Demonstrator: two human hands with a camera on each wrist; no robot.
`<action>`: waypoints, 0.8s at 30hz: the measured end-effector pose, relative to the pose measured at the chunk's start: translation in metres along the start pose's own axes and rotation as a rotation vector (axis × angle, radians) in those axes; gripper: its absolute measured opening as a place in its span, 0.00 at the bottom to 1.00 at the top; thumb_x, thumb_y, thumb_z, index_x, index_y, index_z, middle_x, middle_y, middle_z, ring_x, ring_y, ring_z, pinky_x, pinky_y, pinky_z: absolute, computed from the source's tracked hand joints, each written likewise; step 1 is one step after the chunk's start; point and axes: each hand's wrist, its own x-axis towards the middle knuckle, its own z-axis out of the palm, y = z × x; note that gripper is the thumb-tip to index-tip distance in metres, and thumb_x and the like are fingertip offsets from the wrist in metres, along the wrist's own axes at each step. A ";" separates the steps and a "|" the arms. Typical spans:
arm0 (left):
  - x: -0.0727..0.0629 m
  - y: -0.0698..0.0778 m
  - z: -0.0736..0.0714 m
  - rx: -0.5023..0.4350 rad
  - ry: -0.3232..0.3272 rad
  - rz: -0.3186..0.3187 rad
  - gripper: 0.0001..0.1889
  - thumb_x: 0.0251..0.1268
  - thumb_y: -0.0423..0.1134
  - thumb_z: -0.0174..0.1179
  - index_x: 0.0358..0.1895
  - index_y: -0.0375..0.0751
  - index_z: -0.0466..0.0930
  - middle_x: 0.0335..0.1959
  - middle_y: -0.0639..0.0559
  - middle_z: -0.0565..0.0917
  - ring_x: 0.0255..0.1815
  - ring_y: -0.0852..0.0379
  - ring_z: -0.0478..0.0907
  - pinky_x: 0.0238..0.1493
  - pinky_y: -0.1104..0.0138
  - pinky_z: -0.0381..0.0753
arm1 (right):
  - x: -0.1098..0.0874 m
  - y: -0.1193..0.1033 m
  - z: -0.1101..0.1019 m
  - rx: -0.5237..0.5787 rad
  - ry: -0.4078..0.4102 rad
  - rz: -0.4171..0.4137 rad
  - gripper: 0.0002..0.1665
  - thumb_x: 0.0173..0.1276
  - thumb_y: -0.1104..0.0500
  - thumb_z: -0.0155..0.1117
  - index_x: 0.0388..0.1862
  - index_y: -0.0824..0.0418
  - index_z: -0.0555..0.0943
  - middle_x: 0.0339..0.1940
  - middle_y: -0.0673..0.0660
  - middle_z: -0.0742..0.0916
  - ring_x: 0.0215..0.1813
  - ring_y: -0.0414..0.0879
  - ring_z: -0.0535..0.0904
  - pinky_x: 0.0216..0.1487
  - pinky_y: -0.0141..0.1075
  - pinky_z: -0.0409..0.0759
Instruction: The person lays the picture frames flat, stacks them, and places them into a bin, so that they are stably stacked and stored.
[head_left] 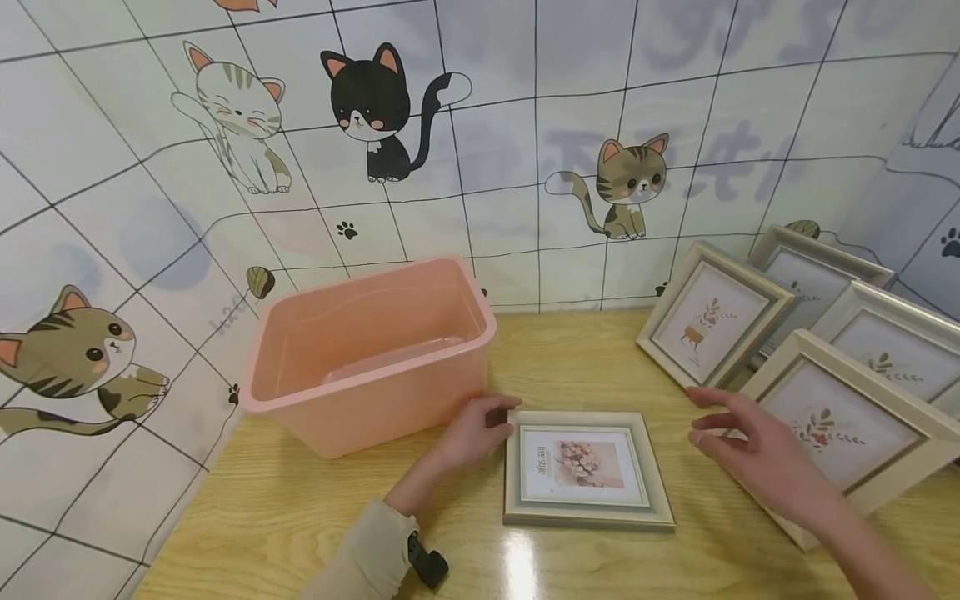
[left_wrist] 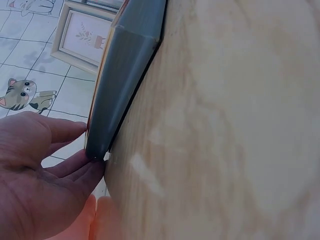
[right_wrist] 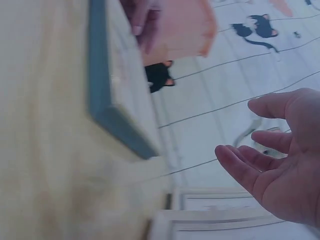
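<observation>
A picture frame (head_left: 588,467) with a pale pink flower print lies face up on the wooden table. At its left edge is my left hand (head_left: 474,433). In the left wrist view this hand (left_wrist: 45,170) pinches the frame's grey-blue side (left_wrist: 122,85), thumb on the face and fingertips at the outer edge. To the right of that frame, my right hand (head_left: 765,454) hovers with loosely curved fingers and holds nothing. It is in front of a standing beige picture frame (head_left: 862,358). The right wrist view shows a gap between this hand (right_wrist: 280,155) and the flat frame (right_wrist: 122,100).
A pink plastic bin (head_left: 375,400) stands at the back left, beside my left hand. Several picture frames with plant prints stand at the right, among them a smaller frame (head_left: 720,321). Behind the table (head_left: 300,533) rises a wall (head_left: 495,150) with cartoon cats.
</observation>
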 end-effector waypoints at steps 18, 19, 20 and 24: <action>-0.001 0.003 -0.004 -0.022 -0.026 0.007 0.20 0.72 0.28 0.61 0.65 0.31 0.78 0.63 0.41 0.80 0.65 0.46 0.75 0.66 0.52 0.74 | 0.012 0.015 -0.107 -0.224 0.315 -0.010 0.37 0.81 0.64 0.56 0.83 0.48 0.59 0.81 0.46 0.64 0.60 0.15 0.62 0.50 0.09 0.62; -0.001 0.003 -0.004 -0.017 -0.026 0.002 0.20 0.72 0.28 0.61 0.65 0.31 0.78 0.63 0.41 0.80 0.66 0.46 0.75 0.66 0.53 0.73 | 0.012 0.019 -0.110 -0.242 0.328 -0.007 0.37 0.80 0.64 0.56 0.84 0.51 0.59 0.81 0.51 0.64 0.67 0.20 0.64 0.52 0.09 0.60; -0.001 0.003 -0.004 -0.014 -0.028 -0.001 0.20 0.72 0.29 0.61 0.65 0.31 0.78 0.64 0.41 0.80 0.67 0.45 0.74 0.67 0.52 0.73 | 0.011 0.023 -0.112 -0.270 0.348 0.002 0.37 0.80 0.64 0.56 0.84 0.50 0.59 0.82 0.52 0.63 0.69 0.20 0.62 0.53 0.08 0.58; 0.000 0.003 -0.005 -0.001 -0.040 -0.020 0.20 0.73 0.29 0.61 0.66 0.32 0.78 0.65 0.42 0.80 0.69 0.46 0.72 0.69 0.52 0.70 | 0.004 0.012 -0.110 -0.336 0.375 0.028 0.37 0.77 0.70 0.57 0.81 0.64 0.60 0.80 0.69 0.62 0.81 0.56 0.57 0.58 0.09 0.50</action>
